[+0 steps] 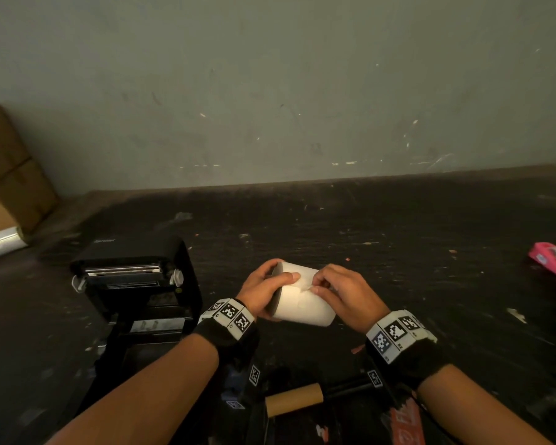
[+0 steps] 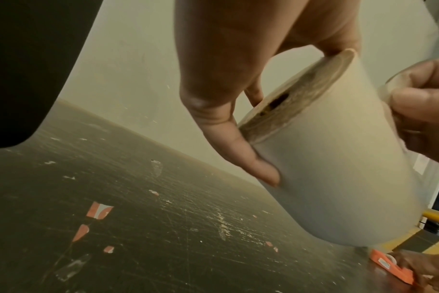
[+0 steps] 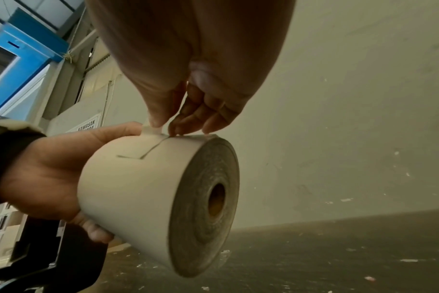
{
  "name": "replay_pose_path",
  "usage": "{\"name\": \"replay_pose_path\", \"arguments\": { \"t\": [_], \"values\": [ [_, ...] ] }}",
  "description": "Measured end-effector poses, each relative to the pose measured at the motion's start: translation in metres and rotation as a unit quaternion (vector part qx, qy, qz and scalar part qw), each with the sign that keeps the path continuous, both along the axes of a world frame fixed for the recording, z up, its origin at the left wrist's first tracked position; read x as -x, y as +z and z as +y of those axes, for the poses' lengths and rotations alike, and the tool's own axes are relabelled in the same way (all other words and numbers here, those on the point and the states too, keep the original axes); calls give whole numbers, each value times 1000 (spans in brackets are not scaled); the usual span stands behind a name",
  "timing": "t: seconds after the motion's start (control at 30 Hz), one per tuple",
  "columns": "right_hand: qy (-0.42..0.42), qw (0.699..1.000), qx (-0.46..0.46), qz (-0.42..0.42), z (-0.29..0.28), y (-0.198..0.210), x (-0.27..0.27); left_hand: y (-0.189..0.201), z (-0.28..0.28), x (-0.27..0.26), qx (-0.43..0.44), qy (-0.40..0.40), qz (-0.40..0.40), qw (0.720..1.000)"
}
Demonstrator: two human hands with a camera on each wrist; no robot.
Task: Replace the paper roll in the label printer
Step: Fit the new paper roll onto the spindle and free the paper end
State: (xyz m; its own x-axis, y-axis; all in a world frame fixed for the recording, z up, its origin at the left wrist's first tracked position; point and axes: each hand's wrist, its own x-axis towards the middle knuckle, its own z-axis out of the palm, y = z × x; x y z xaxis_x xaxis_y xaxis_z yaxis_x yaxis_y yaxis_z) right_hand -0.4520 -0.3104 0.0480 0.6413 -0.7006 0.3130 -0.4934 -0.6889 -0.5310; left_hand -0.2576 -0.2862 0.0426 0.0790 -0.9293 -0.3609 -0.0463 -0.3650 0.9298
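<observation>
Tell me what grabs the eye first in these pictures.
The white paper roll stands out, held up over the dark table in the middle of the head view. The left hand grips one end while the right hand pinches the loose paper edge on top. To the left sits the black label printer with its lid open, and an empty cardboard tube lies near the bottom edge.
</observation>
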Motion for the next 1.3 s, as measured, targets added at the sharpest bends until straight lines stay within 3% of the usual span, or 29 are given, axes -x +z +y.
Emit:
{"name": "replay_pose_path", "arguments": {
  "t": [0.33, 0.67, 0.87, 1.3],
  "values": [
    [32, 999, 17, -6, 0, -11, 14, -1, 0, -1, -1, 12, 2, 1000],
    [-56, 998, -20, -8, 1, -11, 8, -7, -2, -1, -19, 0, -4, 1000],
    [36, 994, 69, 71, 4, -15, 6, -10, -3, -4, -28, -6, -37, 999],
    [5, 992, 97, 76, -14, -7, 24, -13, -3, -10, -41, -43, -66, 996]
  ]
}}
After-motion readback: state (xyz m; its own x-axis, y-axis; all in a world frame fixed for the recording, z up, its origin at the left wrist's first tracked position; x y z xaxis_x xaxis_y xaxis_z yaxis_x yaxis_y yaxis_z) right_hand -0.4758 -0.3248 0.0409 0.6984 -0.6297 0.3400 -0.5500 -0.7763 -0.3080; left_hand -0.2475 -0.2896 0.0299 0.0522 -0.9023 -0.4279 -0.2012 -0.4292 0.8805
